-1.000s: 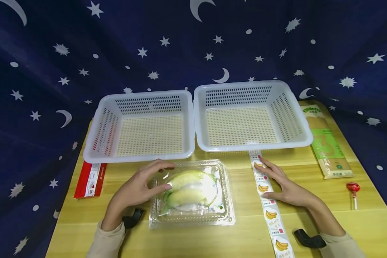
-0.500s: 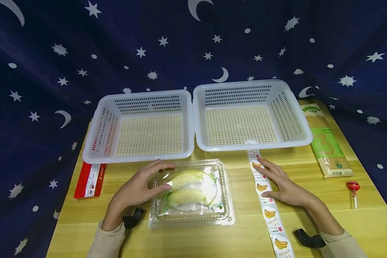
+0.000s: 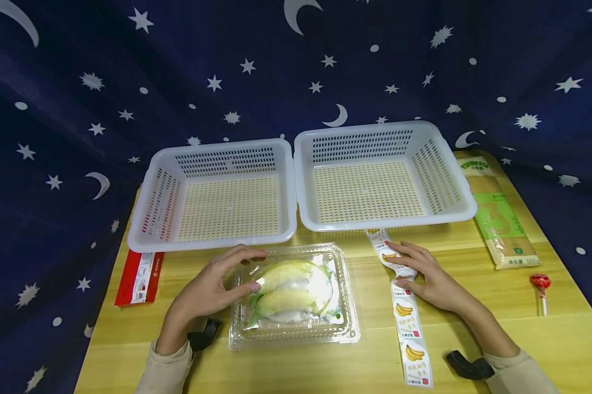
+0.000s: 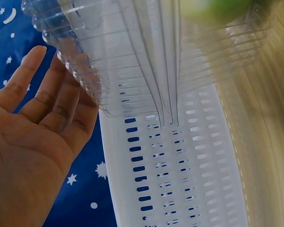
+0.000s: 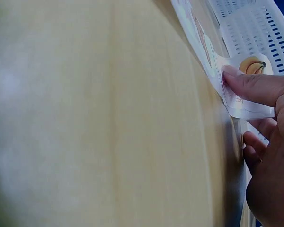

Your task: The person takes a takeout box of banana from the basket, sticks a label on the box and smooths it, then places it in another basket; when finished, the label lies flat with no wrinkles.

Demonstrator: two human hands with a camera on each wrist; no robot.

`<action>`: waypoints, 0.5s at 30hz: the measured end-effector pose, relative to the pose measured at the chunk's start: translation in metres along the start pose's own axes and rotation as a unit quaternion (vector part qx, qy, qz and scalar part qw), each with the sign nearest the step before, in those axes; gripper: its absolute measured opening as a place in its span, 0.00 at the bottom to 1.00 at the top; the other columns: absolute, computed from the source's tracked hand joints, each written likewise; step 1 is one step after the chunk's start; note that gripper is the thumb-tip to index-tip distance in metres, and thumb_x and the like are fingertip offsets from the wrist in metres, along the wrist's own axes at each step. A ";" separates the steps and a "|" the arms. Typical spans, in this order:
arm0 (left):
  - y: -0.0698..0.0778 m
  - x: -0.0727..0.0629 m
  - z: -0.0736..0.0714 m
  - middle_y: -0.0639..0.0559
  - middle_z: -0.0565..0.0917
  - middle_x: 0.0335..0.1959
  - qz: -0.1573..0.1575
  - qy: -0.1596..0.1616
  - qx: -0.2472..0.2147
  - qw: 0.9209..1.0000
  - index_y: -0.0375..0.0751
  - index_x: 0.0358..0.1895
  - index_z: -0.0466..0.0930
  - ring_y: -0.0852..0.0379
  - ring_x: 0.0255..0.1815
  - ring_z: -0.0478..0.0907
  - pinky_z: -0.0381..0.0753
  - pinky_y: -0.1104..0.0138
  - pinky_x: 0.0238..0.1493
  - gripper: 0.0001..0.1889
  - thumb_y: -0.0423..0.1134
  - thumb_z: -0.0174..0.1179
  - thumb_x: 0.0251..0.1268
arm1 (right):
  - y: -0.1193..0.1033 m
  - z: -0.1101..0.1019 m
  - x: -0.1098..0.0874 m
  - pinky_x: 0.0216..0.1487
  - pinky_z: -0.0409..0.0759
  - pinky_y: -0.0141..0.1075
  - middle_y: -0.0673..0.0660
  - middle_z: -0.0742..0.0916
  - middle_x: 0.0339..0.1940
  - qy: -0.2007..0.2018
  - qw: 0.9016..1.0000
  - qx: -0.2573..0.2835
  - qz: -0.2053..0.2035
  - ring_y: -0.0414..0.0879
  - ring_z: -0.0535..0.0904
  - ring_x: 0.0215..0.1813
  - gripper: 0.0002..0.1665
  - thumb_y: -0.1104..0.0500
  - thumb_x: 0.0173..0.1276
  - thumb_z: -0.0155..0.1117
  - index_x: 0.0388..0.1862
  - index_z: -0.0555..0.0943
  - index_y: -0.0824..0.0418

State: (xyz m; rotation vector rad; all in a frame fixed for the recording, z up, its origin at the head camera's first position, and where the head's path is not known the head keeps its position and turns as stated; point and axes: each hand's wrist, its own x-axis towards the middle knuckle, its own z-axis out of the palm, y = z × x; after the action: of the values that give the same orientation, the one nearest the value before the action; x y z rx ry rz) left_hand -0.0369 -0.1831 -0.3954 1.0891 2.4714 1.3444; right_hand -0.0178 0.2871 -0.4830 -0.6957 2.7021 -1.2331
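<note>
A clear plastic clamshell box (image 3: 343, 306) with yellow-green, banana-shaped fruit (image 3: 286, 298) inside lies at the middle front in the head view. My left hand (image 3: 212, 284) rests at its upper left, fingers loosely spread over the lid; the left wrist view has its fingers beside the box's ridged wall. To the right, a strip of banana stickers (image 3: 408, 323) runs down the table. My right hand (image 3: 441, 284) pinches this strip near its upper part, which buckles there. In the right wrist view the thumb (image 5: 255, 87) lies on a sticker, with fingers behind it.
Two white perforated baskets (image 3: 212, 243) (image 3: 389, 223) stand side by side behind the box. A red packet (image 3: 138, 279) lies partly under the left one. At the right are a green-and-tan food packet (image 3: 505, 219) and a red lollipop (image 3: 540, 282).
My right hand has drawn the strip of stickers up and leftward; it now buckles under the fingers and its lower end shows. The left hand and the box stay in place.
</note>
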 end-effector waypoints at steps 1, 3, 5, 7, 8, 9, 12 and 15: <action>0.000 0.000 0.000 0.50 0.79 0.60 0.000 0.000 0.000 1.000 0.42 0.65 0.72 0.54 0.58 0.76 0.78 0.59 0.59 0.28 0.36 0.67 0.61 | 0.000 0.000 0.000 0.59 0.54 0.73 0.63 0.68 0.74 0.001 1.000 0.002 0.000 0.52 0.52 0.77 0.30 0.65 0.59 0.71 0.62 0.79 0.56; 0.000 0.000 -0.001 0.50 0.79 0.60 -0.005 -0.002 0.000 1.000 0.42 0.65 0.72 0.55 0.58 0.75 0.77 0.60 0.59 0.28 0.37 0.67 0.61 | -0.001 0.001 0.001 0.59 0.54 0.73 0.63 0.68 0.74 0.003 1.000 0.005 0.000 0.51 0.52 0.77 0.30 0.65 0.59 0.72 0.62 0.79 0.56; 0.000 0.000 -0.001 0.50 0.79 0.60 -0.010 -0.003 -0.001 1.000 0.43 0.66 0.72 0.56 0.59 0.75 0.77 0.61 0.60 0.28 0.37 0.67 0.61 | -0.001 0.001 0.001 0.60 0.55 0.71 0.64 0.69 0.74 0.006 1.000 0.006 -0.002 0.48 0.52 0.77 0.30 0.66 0.59 0.71 0.62 0.79 0.56; 0.001 0.000 -0.002 0.50 0.79 0.60 -0.013 -0.005 -0.002 1.000 0.43 0.66 0.71 0.57 0.59 0.75 0.76 0.61 0.61 0.28 0.38 0.67 0.61 | -0.002 0.001 0.002 0.64 0.56 0.64 0.63 0.70 0.73 0.012 1.000 0.003 -0.005 0.46 0.53 0.76 0.29 0.67 0.59 0.71 0.61 0.79 0.55; 0.001 0.000 -0.002 0.50 0.78 0.61 -0.014 -0.006 -0.002 1.000 0.43 0.66 0.71 0.57 0.59 0.75 0.76 0.61 0.61 0.29 0.38 0.68 0.61 | -0.003 0.001 0.002 0.68 0.56 0.57 0.63 0.71 0.72 0.016 1.000 0.001 -0.007 0.44 0.53 0.76 0.29 0.67 0.59 0.71 0.60 0.80 0.55; 0.001 0.000 -0.002 0.50 0.78 0.61 -0.015 -0.006 -0.002 1.000 0.43 0.66 0.71 0.56 0.59 0.75 0.76 0.61 0.61 0.29 0.38 0.68 0.61 | -0.004 0.001 0.002 0.69 0.57 0.49 0.63 0.71 0.72 0.019 1.000 0.001 -0.009 0.42 0.54 0.76 0.29 0.68 0.58 0.72 0.60 0.80 0.54; 0.002 0.000 -0.002 0.50 0.78 0.61 -0.019 -0.007 -0.002 1.000 0.43 0.66 0.71 0.56 0.59 0.74 0.76 0.61 0.60 0.29 0.38 0.68 0.61 | -0.008 0.000 0.003 0.66 0.58 0.25 0.62 0.73 0.70 0.026 0.999 0.011 -0.020 0.36 0.59 0.73 0.29 0.70 0.58 0.71 0.59 0.81 0.52; 0.003 -0.001 -0.002 0.52 0.78 0.62 -0.025 -0.008 -0.004 1.000 0.44 0.66 0.71 0.57 0.60 0.74 0.76 0.62 0.61 0.29 0.39 0.67 0.62 | -0.015 -0.001 0.007 0.62 0.61 0.17 0.62 0.75 0.69 0.020 0.998 0.046 -0.036 0.34 0.63 0.71 0.30 0.71 0.57 0.71 0.59 0.80 0.55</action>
State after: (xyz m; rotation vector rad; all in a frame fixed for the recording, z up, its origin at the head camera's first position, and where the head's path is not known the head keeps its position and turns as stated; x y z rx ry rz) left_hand -0.0357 -0.1840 -0.3916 1.0262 2.4618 1.3255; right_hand -0.0190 0.2764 -0.4705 -0.7699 2.6522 -1.3931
